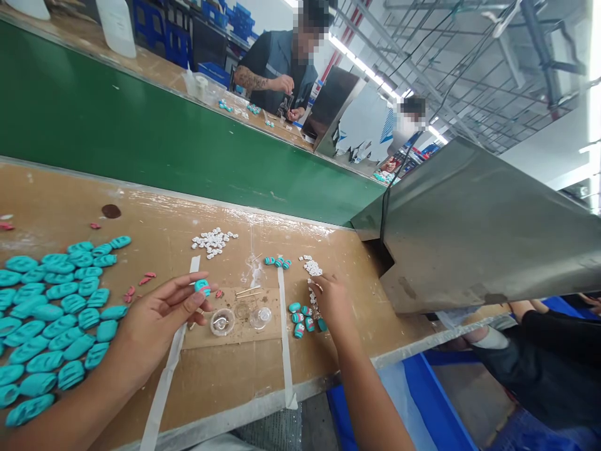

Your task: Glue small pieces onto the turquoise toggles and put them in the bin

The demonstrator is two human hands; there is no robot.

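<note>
My left hand [164, 313] is closed around a small teal toy piece with a pink stripe [202, 287], pinched between thumb and fingers above the table. On the right, my right hand [331, 300] reaches down with bent fingers at a scatter of tiny white pieces [312, 267]. Its fingertips are partly hidden, so whatever they pinch cannot be made out. Just below that hand lie several small teal and pink figures [298, 318], some with white parts on them. Between my hands stand a small clear round cup [222, 322] and another clear container [260, 317].
Many larger teal pieces [59, 307] cover the table's left side. Another white pile [213, 242], cotton swabs [248, 291] and three striped pieces [278, 262] lie mid-table. A green partition [188, 156] runs behind; a metal housing [479, 232] stands right. A co-worker [282, 75] sits beyond.
</note>
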